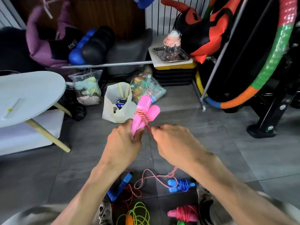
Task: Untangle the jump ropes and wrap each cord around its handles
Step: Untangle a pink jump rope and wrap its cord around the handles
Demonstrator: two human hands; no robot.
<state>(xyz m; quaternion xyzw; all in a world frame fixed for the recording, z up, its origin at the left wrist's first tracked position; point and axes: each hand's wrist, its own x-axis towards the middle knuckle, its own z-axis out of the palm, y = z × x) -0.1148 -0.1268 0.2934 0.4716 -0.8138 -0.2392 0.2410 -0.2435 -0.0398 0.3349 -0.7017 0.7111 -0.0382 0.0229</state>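
My left hand (123,143) grips the lower ends of two pink handles (144,109) held together and pointing up. A red-and-white twisted cord (143,115) is wound a few turns around them. My right hand (172,142) pinches that cord just right of the handles. The cord's loose part (151,177) trails down to the floor. On the floor below lie a blue pair of handles wrapped in blue cord (181,185), a pink-red wrapped rope (185,213), a blue-handled rope with loose red cord (121,186) and a yellow-green cord (139,215).
A pale round table (27,93) stands at the left. Bags (116,103) and clutter sit on the grey tile floor ahead. A colourful hoop (272,62) and a black exercise frame (266,125) stand at the right. My shoes (204,197) flank the ropes.
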